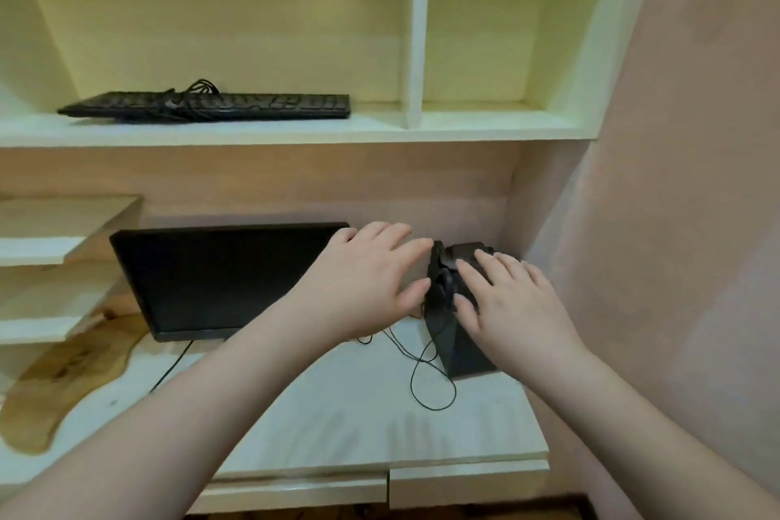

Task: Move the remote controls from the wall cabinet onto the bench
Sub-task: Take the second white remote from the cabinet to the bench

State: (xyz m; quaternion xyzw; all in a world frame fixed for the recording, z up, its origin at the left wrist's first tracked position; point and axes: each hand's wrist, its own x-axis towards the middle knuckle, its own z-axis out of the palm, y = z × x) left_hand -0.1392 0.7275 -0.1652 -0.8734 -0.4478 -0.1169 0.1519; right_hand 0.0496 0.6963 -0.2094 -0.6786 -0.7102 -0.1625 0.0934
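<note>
The remote controls [447, 291] appear as a dark cluster on the white bench [358, 414], near its right end by the pink wall [675, 224]; I cannot count them. The right hand [515, 308] lies flat on them, fingers spread. The left hand [367, 279], fingers straight, touches their left side. One monitor [219, 279] stands left. One keyboard [211, 106] lies on the cabinet shelf [295, 131] above.

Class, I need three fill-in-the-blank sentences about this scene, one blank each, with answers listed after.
1. The keyboard lies on the upper shelf with its ____ coiled on top.
2. Left of both hands stands a dark ____.
3. The right hand rests on a ____ coloured object.

Answers: cable; monitor; black
</note>
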